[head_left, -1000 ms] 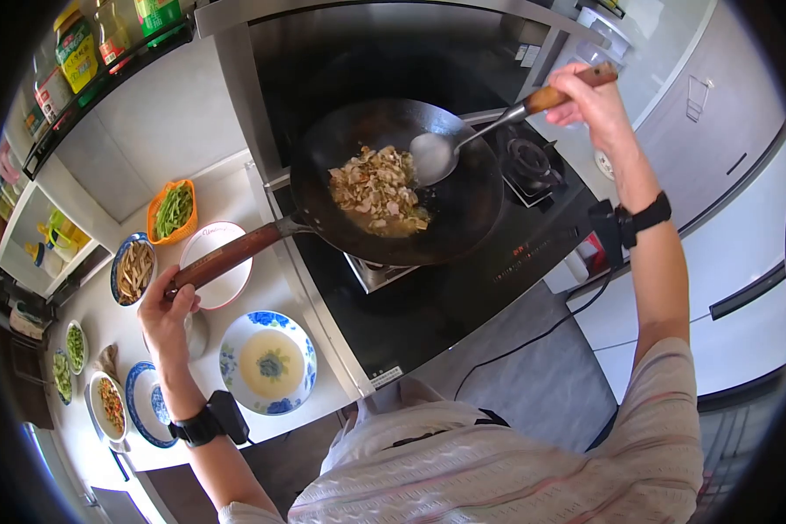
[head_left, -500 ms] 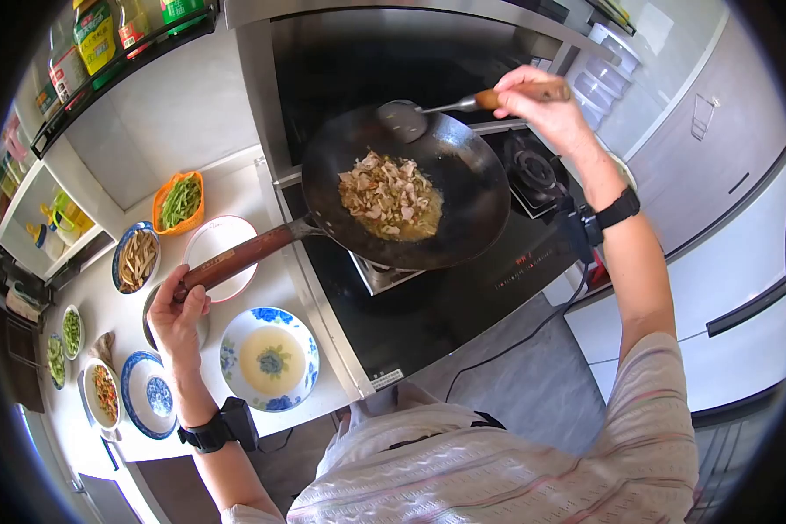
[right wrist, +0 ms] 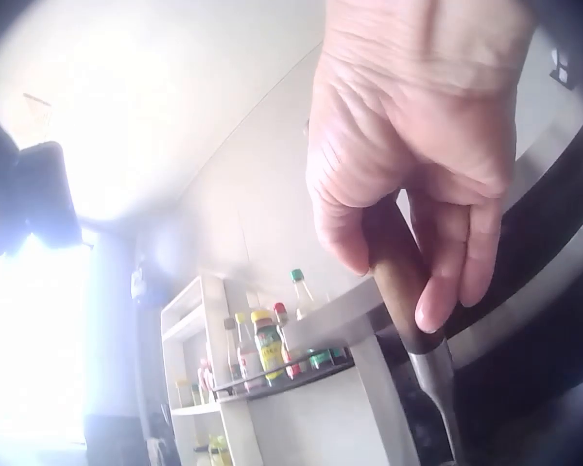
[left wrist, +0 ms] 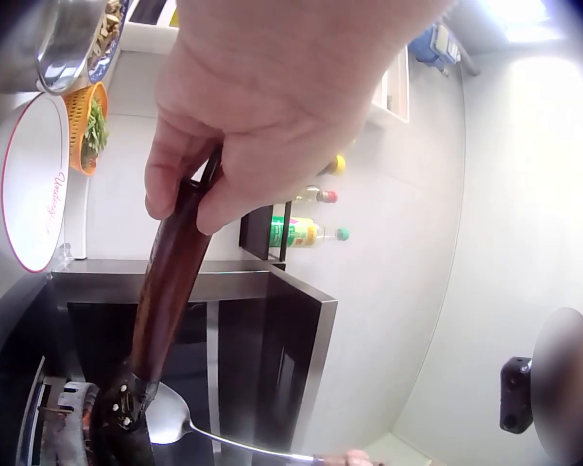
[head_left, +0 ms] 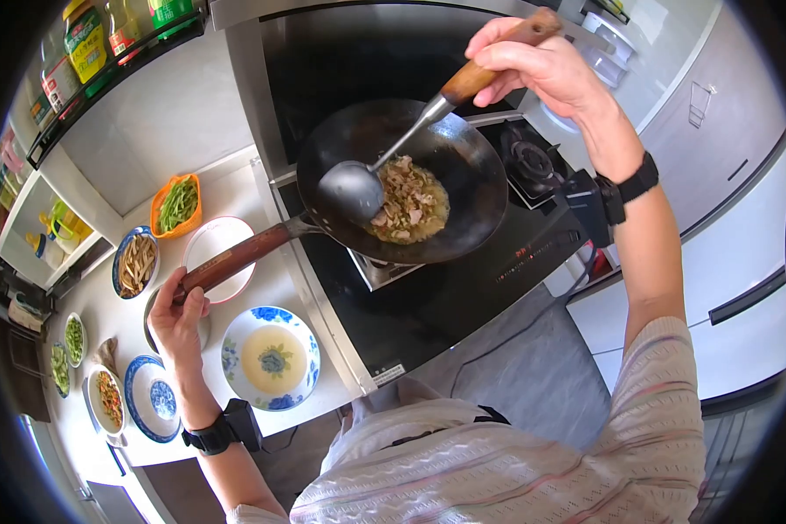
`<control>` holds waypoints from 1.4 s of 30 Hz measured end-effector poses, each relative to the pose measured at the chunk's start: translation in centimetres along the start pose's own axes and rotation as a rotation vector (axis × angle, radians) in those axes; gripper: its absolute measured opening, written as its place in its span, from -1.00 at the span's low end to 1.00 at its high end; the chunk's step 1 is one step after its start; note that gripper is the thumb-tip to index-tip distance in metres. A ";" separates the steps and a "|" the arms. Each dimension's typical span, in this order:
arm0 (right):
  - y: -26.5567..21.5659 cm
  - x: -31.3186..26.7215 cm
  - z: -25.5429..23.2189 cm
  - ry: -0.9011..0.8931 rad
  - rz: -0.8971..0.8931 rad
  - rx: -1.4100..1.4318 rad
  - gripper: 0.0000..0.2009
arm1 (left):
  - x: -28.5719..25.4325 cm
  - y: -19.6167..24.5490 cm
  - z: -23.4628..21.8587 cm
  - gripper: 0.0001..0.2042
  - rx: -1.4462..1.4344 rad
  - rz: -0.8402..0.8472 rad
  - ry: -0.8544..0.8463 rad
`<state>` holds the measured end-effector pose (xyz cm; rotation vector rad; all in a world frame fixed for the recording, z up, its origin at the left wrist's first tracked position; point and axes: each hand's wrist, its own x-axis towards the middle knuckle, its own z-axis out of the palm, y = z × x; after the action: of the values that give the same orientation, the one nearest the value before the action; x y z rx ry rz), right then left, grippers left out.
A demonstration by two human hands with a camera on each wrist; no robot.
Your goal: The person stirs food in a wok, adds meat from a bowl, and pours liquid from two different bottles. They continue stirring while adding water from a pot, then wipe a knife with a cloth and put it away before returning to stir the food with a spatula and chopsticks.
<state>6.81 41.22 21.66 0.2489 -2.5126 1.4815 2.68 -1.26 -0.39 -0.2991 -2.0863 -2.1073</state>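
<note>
Left fingers (left wrist: 162,180) curl round the wok handle (head_left: 243,258); right fingers (right wrist: 447,277) grip the ladle (head_left: 351,189), which seemingly touches food (head_left: 412,208).

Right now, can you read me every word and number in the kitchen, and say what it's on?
"U...": red script on the white bowl; it seems to start with U, but the rest is too blurred.
Bottles: label writing too small and blurred.
Sticker on the stove's corner: print too small.
Red lit display: too small to read.
Wok handle: pale marks, too small to tell.
</note>
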 end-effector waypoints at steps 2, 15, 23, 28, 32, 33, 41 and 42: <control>1.2 0.9 0.3 0.001 0.025 -0.055 -0.81 | -0.1 0.0 0.0 -0.64 0.015 -0.007 0.016; 3.2 -0.2 -1.2 0.149 0.107 0.043 -0.80 | -0.1 -0.4 -0.1 -0.64 -0.005 0.017 0.003; 1.1 -3.8 -2.9 -0.105 -0.017 -0.235 -0.83 | -0.1 -0.7 -0.3 -0.62 0.018 0.040 -0.010; 3.8 -6.0 -6.3 0.355 0.243 -0.073 -0.74 | -0.5 -0.1 -0.1 -0.60 0.028 0.024 0.001; 5.7 -7.4 -5.9 0.552 0.358 0.037 -0.69 | -0.6 -0.2 0.0 -0.57 -0.012 0.027 0.001; 4.9 -7.5 -6.6 0.568 0.329 -0.042 -0.70 | -0.7 -0.1 -0.1 -0.57 -0.007 0.024 0.004; 4.4 -5.4 -6.1 0.527 0.377 -0.236 -0.68 | -1.1 -0.3 -0.5 -0.59 -0.002 0.077 0.053; 5.4 -5.4 -4.6 0.559 0.368 -0.097 -0.69 | -1.2 -0.3 -0.5 -0.60 0.001 0.063 0.056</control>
<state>11.14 48.00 17.84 -0.5923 -2.2215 1.2991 3.74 -1.75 -0.99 -0.2984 -2.0196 -2.0547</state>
